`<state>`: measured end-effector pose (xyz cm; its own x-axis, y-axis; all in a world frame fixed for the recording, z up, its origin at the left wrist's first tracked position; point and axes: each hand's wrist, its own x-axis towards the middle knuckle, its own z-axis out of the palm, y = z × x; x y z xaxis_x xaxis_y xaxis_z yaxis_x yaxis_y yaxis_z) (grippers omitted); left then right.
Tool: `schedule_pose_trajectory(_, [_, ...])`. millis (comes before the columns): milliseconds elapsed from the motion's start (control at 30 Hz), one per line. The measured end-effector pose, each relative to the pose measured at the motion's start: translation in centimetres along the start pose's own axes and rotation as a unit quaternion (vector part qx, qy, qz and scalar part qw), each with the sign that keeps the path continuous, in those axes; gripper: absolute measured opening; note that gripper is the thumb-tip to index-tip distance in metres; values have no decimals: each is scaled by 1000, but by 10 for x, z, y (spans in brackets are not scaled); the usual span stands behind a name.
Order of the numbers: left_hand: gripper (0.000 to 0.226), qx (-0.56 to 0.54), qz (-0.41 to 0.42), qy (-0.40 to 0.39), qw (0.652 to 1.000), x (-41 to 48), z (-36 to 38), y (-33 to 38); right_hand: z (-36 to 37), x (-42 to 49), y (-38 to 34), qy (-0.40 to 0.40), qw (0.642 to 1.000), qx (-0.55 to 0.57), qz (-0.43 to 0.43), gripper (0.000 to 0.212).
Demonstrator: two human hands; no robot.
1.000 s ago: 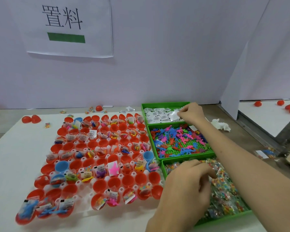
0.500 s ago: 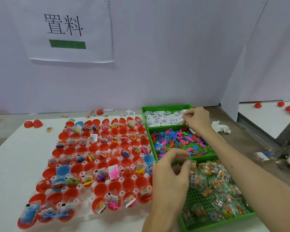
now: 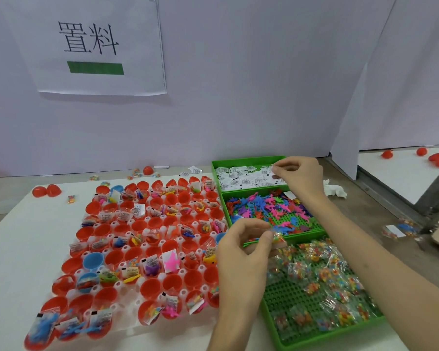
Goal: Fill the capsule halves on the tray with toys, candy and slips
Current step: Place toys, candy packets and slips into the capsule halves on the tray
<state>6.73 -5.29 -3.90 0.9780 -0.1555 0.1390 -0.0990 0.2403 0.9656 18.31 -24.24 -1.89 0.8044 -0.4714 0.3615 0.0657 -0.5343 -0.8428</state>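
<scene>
— Red mostly, a little blue: seeing capsule halves (image 3: 150,287) sitting mouth-up in the white tray (image 3: 132,325), just to the outer side of the left hand (image 3: 241,252). Noticing toys, candy and slips in many, bare plastic in others.
— And gripping what?
— Pinching a clear candy packet (image 3: 278,236) between thumb and curled fingertips, hovering off the tray's right edge, above the seam between the toy bin (image 3: 312,233) and the candy bin (image 3: 287,297). Rising from the bottom edge on a bare forearm, showing the back of the hand.
— Doing what with the right hand (image 3: 299,176)?
— Reaching farther ahead, stretching a bare forearm diagonally over both nearer bins, curling fingers down, nipping a white slip (image 3: 275,174) over the far bin (image 3: 249,160) of slips.
— Touching each other?
— Hanging well apart, right beyond left, both gripping.
</scene>
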Motion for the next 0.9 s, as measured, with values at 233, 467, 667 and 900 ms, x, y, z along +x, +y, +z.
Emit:
schedule_pose_trajectory(233, [11,-53,16,59,997,1,-2,4,-33,-76,-40,-190,944,270,-11,19])
schedule_pose_trajectory(467, [11,-78,31,92,992,3,-8,8,-40,-99,-45,-274,927,255,-35,26])
schedule_pose_trajectory(667, [5,-110,35,86,990,2,-6,13,-36,-104,-48,-244,947,198,-68,21])
schedule_pose_trajectory(900, [12,-86,72,104,988,2,-6,13,-43,-92,-36,-184,963,190,-48,12])
